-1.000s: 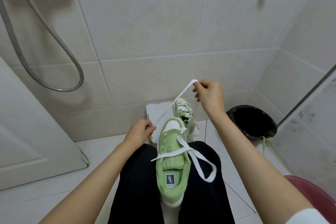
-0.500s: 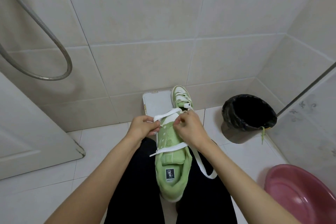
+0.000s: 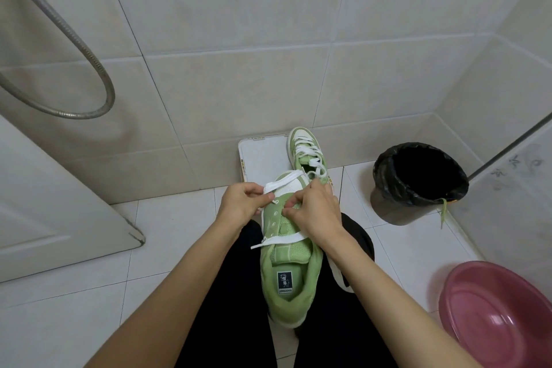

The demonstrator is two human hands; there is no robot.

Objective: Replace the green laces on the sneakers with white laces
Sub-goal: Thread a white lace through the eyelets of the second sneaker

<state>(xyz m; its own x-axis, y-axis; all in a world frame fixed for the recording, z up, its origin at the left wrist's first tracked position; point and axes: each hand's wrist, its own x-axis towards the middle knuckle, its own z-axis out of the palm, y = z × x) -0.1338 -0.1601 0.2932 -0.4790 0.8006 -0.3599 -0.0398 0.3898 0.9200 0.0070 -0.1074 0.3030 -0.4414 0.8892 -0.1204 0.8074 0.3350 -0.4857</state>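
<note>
1. Both bare forearms rise from the bottom edge of the frame and converge toward the centre, where the two hands sit close together but not touching.
2. The left hand [image 3: 242,203], just left of centre, shows its back to the camera. Its fingers are curled, and thumb and forefinger pinch a white lace [image 3: 283,180].
3. The right hand [image 3: 318,212], just right of centre, is also back-up. Its fingers curl over the front of a sneaker [image 3: 283,281], and its thumb tip presses on the green upper.
4. The right forearm runs down to the lower right corner, the left to the lower left.
</note>
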